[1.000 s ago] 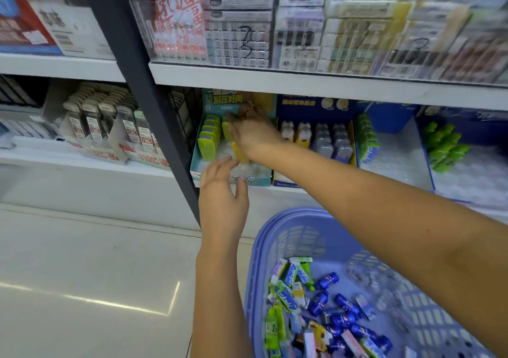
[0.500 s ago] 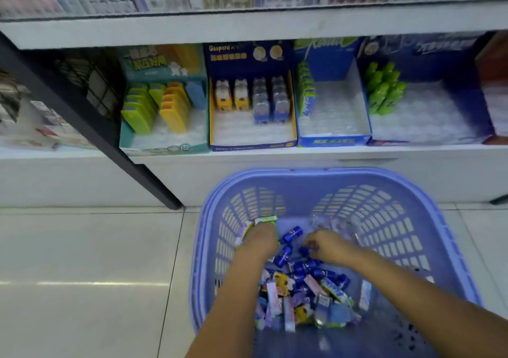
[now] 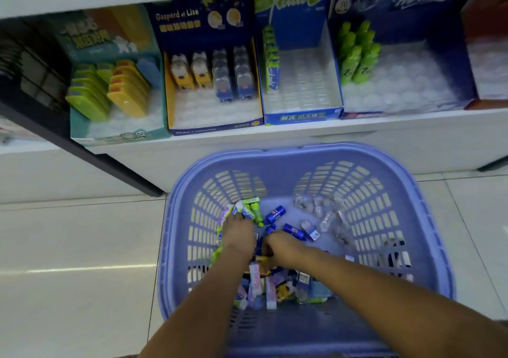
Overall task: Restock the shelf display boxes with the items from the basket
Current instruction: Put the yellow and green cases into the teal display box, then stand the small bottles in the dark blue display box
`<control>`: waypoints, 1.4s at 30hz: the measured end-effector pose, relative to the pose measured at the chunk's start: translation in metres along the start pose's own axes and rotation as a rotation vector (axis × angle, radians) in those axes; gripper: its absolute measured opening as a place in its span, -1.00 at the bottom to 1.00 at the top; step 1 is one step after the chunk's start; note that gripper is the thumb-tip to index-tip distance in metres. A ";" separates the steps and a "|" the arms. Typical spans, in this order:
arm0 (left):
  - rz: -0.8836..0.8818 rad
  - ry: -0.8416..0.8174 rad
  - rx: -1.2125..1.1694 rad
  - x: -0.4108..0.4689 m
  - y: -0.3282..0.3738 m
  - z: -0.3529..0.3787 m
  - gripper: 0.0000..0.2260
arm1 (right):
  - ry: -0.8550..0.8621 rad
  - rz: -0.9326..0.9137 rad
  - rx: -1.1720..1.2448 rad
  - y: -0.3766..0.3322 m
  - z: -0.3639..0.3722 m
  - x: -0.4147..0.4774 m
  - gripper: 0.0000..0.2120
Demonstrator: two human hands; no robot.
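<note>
Lilac basket (image 3: 302,152), fingers (image 3: 270,242) among loose packets (image 3: 256,278)

The white shelf (image 3: 275,133) carries a row of display boxes (image 3: 302,116) side by side along its front edge, while the tiled floor (image 3: 68,234) below bears a purple basket (image 3: 302,151).

The lattice-walled lavender basket (image 3: 302,151) is holding blue, green, pink and yellow packets (image 3: 258,283). Behind the basket, a teal box (image 3: 123,137) is showing lime and yellow cases (image 3: 129,96), a navy box (image 3: 406,14) green bottles (image 3: 357,52).
</note>
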State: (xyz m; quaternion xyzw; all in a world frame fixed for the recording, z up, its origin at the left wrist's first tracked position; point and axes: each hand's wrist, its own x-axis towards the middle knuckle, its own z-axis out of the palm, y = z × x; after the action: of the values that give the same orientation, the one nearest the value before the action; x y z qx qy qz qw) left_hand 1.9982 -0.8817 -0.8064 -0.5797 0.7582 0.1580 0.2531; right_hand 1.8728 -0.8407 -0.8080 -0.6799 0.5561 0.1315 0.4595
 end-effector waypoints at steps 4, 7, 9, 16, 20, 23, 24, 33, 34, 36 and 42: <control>0.015 -0.019 -0.002 0.002 -0.009 -0.006 -0.66 | -0.031 0.013 0.039 0.006 -0.004 -0.002 -0.69; 0.054 -0.050 -0.011 0.003 -0.011 -0.004 -0.54 | -0.061 0.054 0.057 0.010 -0.012 -0.008 -0.75; 0.087 -0.049 0.021 0.003 -0.007 0.001 -0.40 | -0.082 0.090 0.108 0.014 -0.026 -0.013 -0.78; 0.082 -0.058 0.019 -0.002 0.008 0.005 -0.32 | 0.037 0.177 0.654 0.038 -0.077 -0.056 -0.95; 0.043 -0.103 -0.608 -0.006 0.008 -0.017 -0.52 | 0.286 0.041 0.814 0.033 -0.103 -0.079 -0.85; 0.005 -0.161 -1.296 -0.018 0.006 -0.055 -0.94 | 0.488 -0.090 0.994 0.014 -0.128 -0.097 -0.84; 0.012 -0.170 -1.458 -0.022 0.003 -0.068 -0.84 | 0.563 -0.139 1.024 0.006 -0.137 -0.102 -0.84; 0.265 0.108 -1.847 -0.065 -0.046 -0.168 -0.87 | 1.121 -0.428 0.637 -0.096 -0.230 -0.108 -0.81; 0.269 0.168 -1.836 -0.068 -0.052 -0.172 -0.89 | 1.164 -0.439 0.557 -0.110 -0.242 -0.100 -0.81; 0.238 0.284 -1.827 -0.071 -0.061 -0.178 -0.93 | 1.179 -0.432 0.392 -0.134 -0.263 -0.081 -0.83; 0.082 0.476 -1.700 -0.068 -0.079 -0.178 -0.80 | 0.961 -0.257 -0.114 -0.161 -0.293 -0.032 -0.80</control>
State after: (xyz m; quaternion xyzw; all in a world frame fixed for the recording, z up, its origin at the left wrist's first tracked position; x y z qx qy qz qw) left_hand 2.0522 -0.9438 -0.6172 -0.5618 0.4370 0.5524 -0.4339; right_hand 1.9051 -1.0532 -0.5500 -0.7506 0.6086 -0.2240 0.1263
